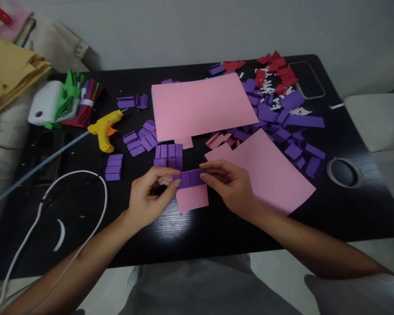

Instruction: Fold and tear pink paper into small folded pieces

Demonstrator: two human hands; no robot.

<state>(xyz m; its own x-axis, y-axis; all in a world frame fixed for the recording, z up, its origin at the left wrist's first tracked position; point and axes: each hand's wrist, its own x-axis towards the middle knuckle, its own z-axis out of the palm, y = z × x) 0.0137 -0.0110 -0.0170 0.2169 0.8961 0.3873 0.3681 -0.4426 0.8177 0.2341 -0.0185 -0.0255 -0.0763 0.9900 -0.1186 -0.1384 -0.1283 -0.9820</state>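
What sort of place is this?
Likely a small craft workspace: a black table holds a yellow glue gun, many folded purple paper pieces and pink paper sheets.

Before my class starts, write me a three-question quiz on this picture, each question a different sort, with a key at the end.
1. Multiple choice: what do the left hand and right hand hold between them?
A) a roll of tape
B) a purple folded strip on a small pink piece
C) a white cable

2. True or false: the glue gun is in the left hand.

3. Fill the gap: the bundled green strips lie near the far ____ corner of the table, as the person sees it.

Key:
1. B
2. False; the yellow glue gun lies on the table.
3. left
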